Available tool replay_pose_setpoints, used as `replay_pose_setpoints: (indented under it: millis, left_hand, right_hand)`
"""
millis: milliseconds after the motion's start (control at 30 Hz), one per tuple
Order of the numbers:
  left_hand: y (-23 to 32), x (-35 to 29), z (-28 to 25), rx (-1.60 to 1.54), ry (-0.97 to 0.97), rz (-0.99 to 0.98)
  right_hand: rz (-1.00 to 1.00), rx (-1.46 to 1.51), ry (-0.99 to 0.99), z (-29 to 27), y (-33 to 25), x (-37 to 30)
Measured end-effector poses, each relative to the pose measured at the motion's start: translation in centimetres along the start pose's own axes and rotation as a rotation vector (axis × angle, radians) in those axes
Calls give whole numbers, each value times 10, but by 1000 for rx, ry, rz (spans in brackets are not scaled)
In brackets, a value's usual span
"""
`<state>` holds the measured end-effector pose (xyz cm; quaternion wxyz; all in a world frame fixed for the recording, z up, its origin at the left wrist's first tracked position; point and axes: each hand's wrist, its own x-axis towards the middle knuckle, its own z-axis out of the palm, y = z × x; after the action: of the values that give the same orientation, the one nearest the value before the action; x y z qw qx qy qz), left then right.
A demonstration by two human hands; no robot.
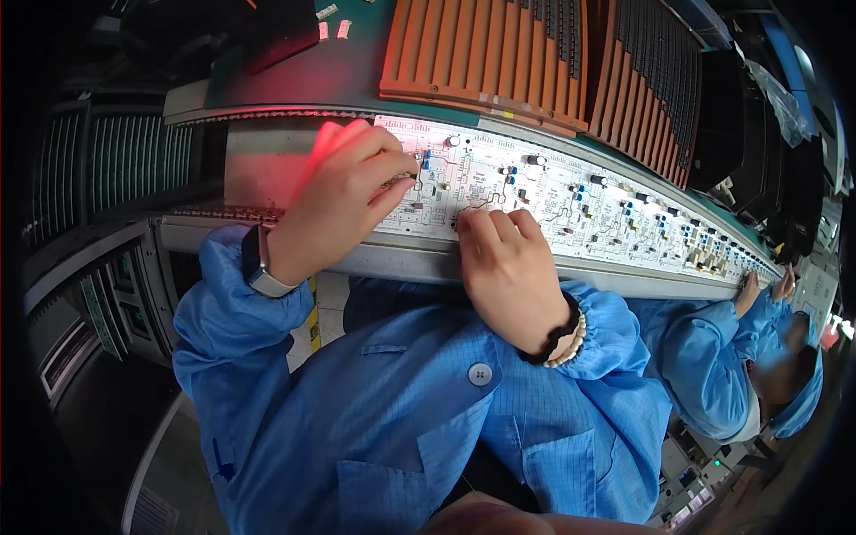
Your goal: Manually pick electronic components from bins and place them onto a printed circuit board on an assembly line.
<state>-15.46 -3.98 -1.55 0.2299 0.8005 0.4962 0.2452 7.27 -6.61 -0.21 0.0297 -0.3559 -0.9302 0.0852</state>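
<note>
A row of white circuit boards (562,192) lies along a conveyor, with blue, black and silver-topped components standing on them. My left hand (343,183) reaches over the leftmost board, thumb and fingers pinched beside a small blue component (426,160). Whatever is between those fingertips is too small to make out. Over the near edge of the same row my right hand (504,263) is curled, its fingertips drawn together at the board's surface. The fingers hide what they hold, if anything. A black cylindrical capacitor (535,160) stands beyond the right hand.
Behind the conveyor, orange slotted trays (481,53) hold rows of dark parts. The metal front rail (401,254) runs along my side. To the right, a co-worker in a blue smock (713,366) has hands at the same line. A slotted rack (116,169) stands left.
</note>
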Motion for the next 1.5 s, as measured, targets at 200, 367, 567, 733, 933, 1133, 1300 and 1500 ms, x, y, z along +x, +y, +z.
replay_pose_setpoints:
  millis: [200, 367, 567, 733, 933, 1133, 1300, 1500]
  left_hand:
    - [3, 8, 21, -10, 29, 46]
    - [5, 14, 26, 20, 21, 67]
    - [7, 17, 26, 14, 4, 43]
    - [11, 20, 23, 63, -26, 65]
    - [17, 23, 20, 142, -64, 101]
    - [29, 27, 21, 356, -161, 155]
    - [33, 20, 28, 446, -177, 295]
    - [40, 7, 36, 566, -237, 438]
  right_hand:
    - [35, 38, 34, 5, -1, -6]
    - [45, 52, 48, 7, 1, -11]
    - [33, 59, 81, 10, 3, -14]
    - [32, 56, 78, 9, 4, -15]
    - [17, 113, 164, 15, 6, -16]
    - [44, 99, 101, 11, 7, -17]
    - [53, 134, 95, 6, 16, -23]
    - [427, 151, 356, -40, 99, -62]
